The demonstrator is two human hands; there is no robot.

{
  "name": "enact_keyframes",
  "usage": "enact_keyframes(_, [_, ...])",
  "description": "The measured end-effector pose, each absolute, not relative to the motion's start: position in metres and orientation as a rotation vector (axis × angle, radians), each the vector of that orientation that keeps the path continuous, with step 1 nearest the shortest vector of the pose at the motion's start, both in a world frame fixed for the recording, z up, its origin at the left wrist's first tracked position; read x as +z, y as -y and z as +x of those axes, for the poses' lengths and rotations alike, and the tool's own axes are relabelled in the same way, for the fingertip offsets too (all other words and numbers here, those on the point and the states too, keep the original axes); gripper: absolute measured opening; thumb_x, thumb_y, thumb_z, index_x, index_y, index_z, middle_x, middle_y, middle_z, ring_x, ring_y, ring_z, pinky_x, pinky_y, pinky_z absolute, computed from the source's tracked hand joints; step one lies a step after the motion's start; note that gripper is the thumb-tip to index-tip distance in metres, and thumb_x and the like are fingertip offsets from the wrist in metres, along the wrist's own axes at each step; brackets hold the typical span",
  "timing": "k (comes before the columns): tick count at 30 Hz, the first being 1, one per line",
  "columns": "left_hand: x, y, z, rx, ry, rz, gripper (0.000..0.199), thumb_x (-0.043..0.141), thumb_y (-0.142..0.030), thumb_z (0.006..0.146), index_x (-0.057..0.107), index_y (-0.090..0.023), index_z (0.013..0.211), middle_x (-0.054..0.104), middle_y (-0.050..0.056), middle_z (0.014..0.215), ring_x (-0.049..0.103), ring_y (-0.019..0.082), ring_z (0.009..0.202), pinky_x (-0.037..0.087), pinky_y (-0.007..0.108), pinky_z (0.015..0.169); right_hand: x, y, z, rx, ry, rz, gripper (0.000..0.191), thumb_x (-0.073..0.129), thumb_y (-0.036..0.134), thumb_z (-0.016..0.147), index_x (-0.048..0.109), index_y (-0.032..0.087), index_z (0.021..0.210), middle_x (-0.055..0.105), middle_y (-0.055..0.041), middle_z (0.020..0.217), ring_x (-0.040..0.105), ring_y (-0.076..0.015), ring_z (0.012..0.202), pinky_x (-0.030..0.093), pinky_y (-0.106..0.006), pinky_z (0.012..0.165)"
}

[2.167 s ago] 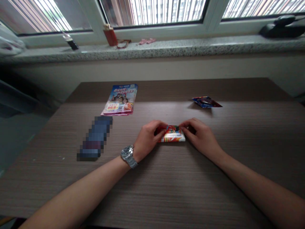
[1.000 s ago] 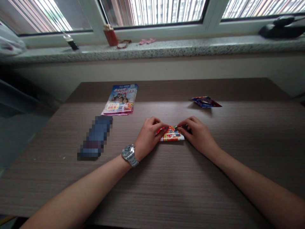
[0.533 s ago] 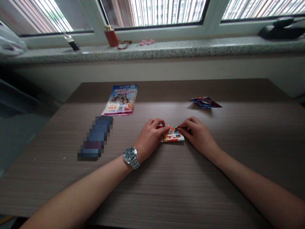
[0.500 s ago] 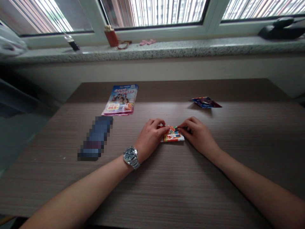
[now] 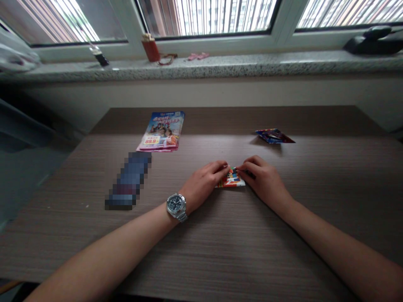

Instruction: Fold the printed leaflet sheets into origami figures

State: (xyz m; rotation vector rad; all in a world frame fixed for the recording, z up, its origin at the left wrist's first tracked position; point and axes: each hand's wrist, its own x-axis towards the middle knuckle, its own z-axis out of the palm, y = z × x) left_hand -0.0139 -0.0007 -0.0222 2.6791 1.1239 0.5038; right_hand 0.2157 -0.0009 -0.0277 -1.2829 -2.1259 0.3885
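Note:
A small folded paper leaflet (image 5: 232, 180), printed in red, white, yellow and green, lies on the table between my hands. My left hand (image 5: 206, 180), with a metal watch (image 5: 175, 204) on its wrist, covers the leaflet's left part; its closed fingers hold the paper down at the upper edge. At the upper right corner, my right hand (image 5: 262, 176) pinches the paper between thumb and forefinger. Beyond the right hand stands a folded dark blue and red paper piece (image 5: 274, 136), apart from both hands.
A stack of printed flyers (image 5: 162, 132) lies at the back left of the wood-grain table (image 5: 201, 243). Nearer me is a pixelated dark rectangular object (image 5: 129, 182). On the stone windowsill (image 5: 236, 67) stand a red container (image 5: 151, 49), a small bottle (image 5: 99, 55) and a black device (image 5: 374, 42).
My left hand has slid slightly right across the leaflet, its fingers flatter and covering more of it. My right hand keeps its pinch at the corner. The whole view has shifted a little.

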Motion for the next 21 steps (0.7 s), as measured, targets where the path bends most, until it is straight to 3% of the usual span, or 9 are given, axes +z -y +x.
enact_keyframes(7, [-0.011,0.003,-0.012,0.311,-1.114,2.807,0.040,0.050,-0.013,0.100,0.055,-0.020,0.140,0.060,0.008,0.141,0.062,0.023,0.119,0.056,0.035,0.096,-0.027,0.002,0.215,0.369,2.141,-1.296,0.009,0.061,0.019,0.094,0.070,0.020,0.091,0.062,-0.0076,0.095,0.063,-0.0208,0.082,0.052,-0.033,0.073])
enact_keyframes(15, [-0.014,0.002,-0.013,0.334,-1.105,2.898,0.039,0.053,-0.015,0.100,0.057,-0.019,0.138,0.061,0.005,0.140,0.063,0.021,0.117,0.059,0.032,0.093,-0.024,0.002,0.218,0.361,2.121,-1.207,0.014,0.059,0.022,0.097,0.072,0.019,0.099,0.067,-0.0089,0.097,0.066,-0.0211,0.085,0.054,-0.034,0.074])
enact_keyframes(19, [-0.016,0.002,-0.014,0.359,-1.097,2.904,0.039,0.055,-0.016,0.099,0.057,-0.019,0.138,0.061,0.005,0.141,0.062,0.020,0.119,0.058,0.032,0.096,-0.015,0.014,0.223,0.276,2.281,-1.054,0.024,0.055,0.026,0.099,0.069,0.018,0.117,0.070,-0.0118,0.109,0.067,-0.0235,0.099,0.055,-0.038,0.086])
enact_keyframes(21, [-0.017,0.001,-0.014,0.374,-1.085,2.898,0.038,0.056,-0.017,0.099,0.057,-0.019,0.138,0.061,0.005,0.141,0.061,0.020,0.121,0.057,0.032,0.098,-0.011,0.023,0.226,0.242,2.431,-0.966,0.030,0.055,0.027,0.100,0.065,0.019,0.128,0.068,-0.0128,0.126,0.065,-0.0256,0.112,0.054,-0.042,0.096])
